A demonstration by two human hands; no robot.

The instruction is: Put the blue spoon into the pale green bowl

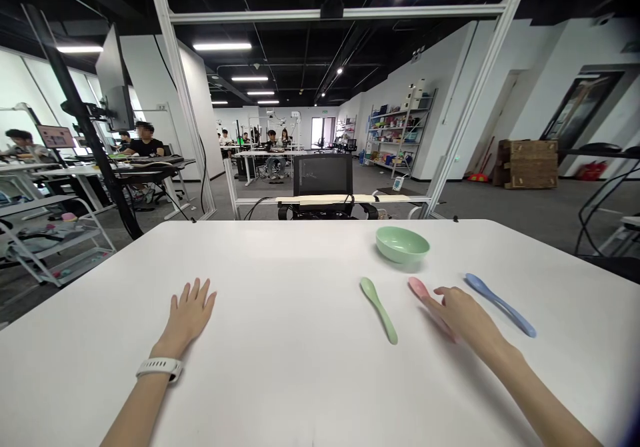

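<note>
On the left of the white table (280, 367), my left hand (186, 320) lies flat, palm down, with its fingers spread and nothing in them. A white band (159, 366) circles that wrist. My right hand (463, 314) is over a pink spoon (418, 286), thumb and forefinger apart, and covers part of its handle. Whether the fingertips touch the spoon is hard to see. To its left lies a green spoon (380, 310), and to its right a blue spoon (500, 305). Behind the spoons stands a light green bowl (403, 246).
A metal frame (330, 16) rises past the far table edge, with a black office chair (323, 175) behind it. At the left is a white cart (60, 240). Other people sit at desks farther back, and a stocked shelf (400, 130) stands at the back right.
</note>
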